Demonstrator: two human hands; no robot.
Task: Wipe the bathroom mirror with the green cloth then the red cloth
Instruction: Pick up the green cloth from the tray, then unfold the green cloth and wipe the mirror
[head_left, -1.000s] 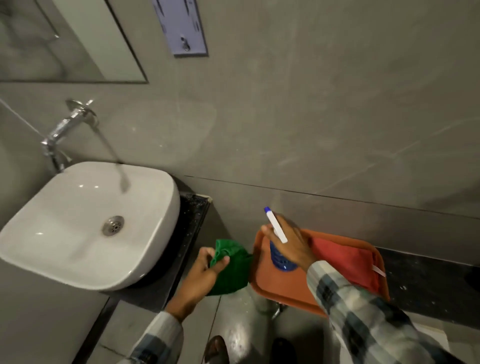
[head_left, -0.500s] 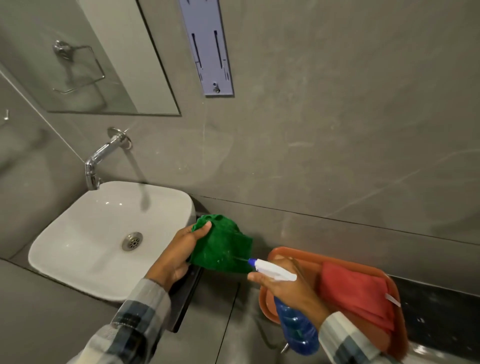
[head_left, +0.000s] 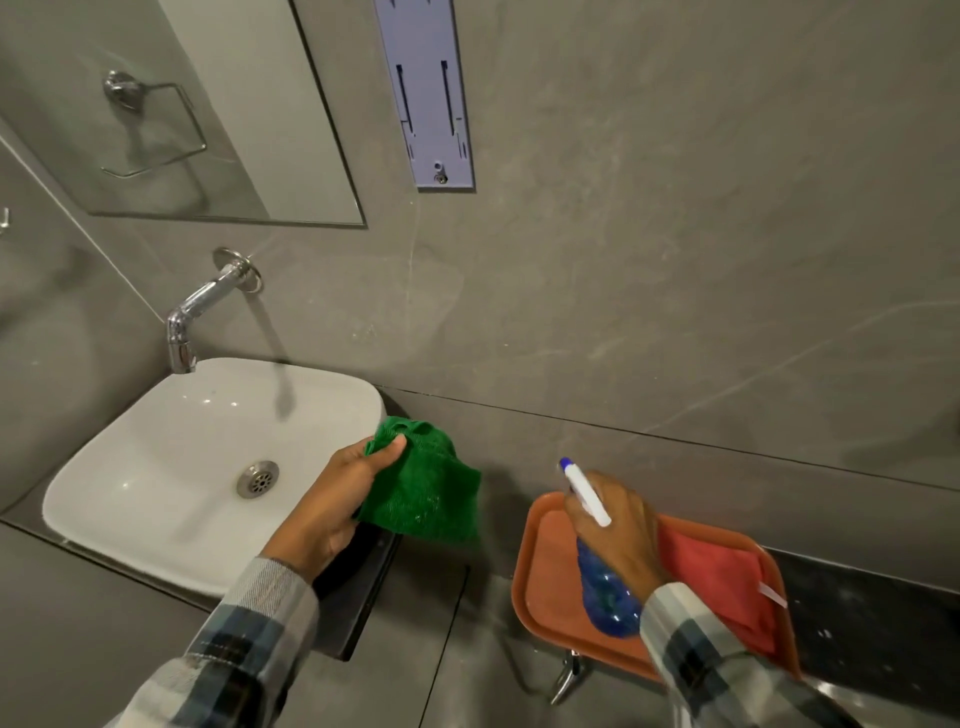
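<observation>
Grey tiled wall (head_left: 675, 234) forms the background. Left hand (head_left: 340, 506) is closed on the green cloth (head_left: 423, 491), thumb pressed across its upper edge; the cloth hangs at 3 o'clock from the white basin (head_left: 171, 467), over the dark counter edge (head_left: 358, 587). Right hand (head_left: 618, 530) is wrapped around the blue spray bottle (head_left: 608, 597), white nozzle pointing to 11 o'clock. Bottle sits over the orange tray (head_left: 545, 571). Red cloth (head_left: 722, 582) lies in the tray, at 3 o'clock from the bottle. Mirror (head_left: 182, 114) hangs at 12 o'clock from the basin, above the chrome tap (head_left: 202, 306).
</observation>
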